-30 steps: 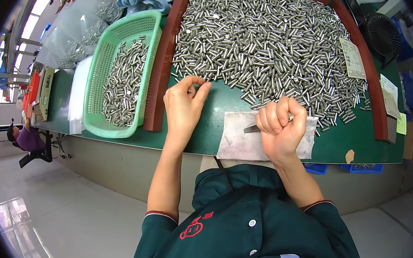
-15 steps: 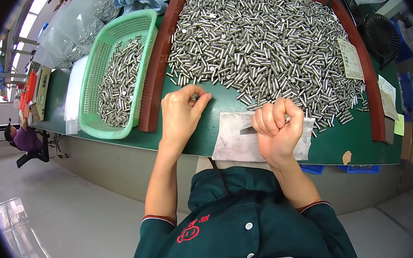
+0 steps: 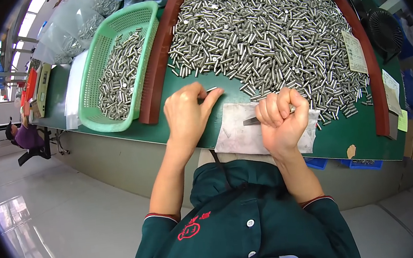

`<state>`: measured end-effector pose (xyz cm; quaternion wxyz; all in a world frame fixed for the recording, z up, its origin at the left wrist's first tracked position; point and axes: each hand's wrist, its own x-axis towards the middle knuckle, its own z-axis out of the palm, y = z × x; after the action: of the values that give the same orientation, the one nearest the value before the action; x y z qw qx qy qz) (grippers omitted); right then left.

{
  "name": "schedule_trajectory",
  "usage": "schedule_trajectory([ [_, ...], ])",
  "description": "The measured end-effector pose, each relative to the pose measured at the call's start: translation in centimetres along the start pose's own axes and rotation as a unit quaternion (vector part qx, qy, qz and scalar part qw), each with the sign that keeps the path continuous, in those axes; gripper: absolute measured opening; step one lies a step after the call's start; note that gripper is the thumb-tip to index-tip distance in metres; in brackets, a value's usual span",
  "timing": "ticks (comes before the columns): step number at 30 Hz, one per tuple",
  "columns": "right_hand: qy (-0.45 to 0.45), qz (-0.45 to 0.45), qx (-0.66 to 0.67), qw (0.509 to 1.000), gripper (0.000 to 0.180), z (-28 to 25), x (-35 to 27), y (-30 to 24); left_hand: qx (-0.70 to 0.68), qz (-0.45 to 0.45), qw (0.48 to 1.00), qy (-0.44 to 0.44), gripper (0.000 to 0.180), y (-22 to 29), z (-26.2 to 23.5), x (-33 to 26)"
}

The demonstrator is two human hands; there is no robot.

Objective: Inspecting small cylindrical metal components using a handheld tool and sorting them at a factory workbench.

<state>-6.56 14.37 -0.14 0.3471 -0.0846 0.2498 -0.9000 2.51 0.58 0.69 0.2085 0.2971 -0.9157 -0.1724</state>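
Observation:
My left hand (image 3: 185,112) is over the green table at the near left of a big spread of short metal pins (image 3: 256,29). Its thumb and curled fingers are closed around one metal pin (image 3: 211,89), which shows between them. My right hand (image 3: 284,121) makes a fist, palm side up, above a stained white cloth (image 3: 235,138). A flat grey metal tool (image 3: 251,121) sticks out of that fist toward the left; the rest is hidden in the fingers, so its kind cannot be told.
A green plastic basket (image 3: 88,103) partly filled with pins stands at the left. Dark red rails (image 3: 154,86) border the spread. Paper slips (image 3: 354,51) and a black fan (image 3: 382,32) are at the right. Clear bags of pins lie at the far left; a person (image 3: 26,136) sits beyond.
My left hand has shifted slightly right and down, and its pin shows more clearly beyond the fingers. My right hand keeps its grip on the tool. The view has tilted a little.

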Motion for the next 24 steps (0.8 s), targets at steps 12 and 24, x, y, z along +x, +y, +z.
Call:
schedule_trajectory([
  [12,-0.003,0.012,-0.001,1.0,0.035,-0.1,0.0,0.0,-0.022,-0.018,1.0,-0.007,0.019,0.1,0.8,0.9],
  [24,0.019,0.008,-0.005,1.0,0.037,-0.1,0.0,0.0,-0.082,-0.022,0.996,0.003,0.011,0.0,1.0,0.7],
])
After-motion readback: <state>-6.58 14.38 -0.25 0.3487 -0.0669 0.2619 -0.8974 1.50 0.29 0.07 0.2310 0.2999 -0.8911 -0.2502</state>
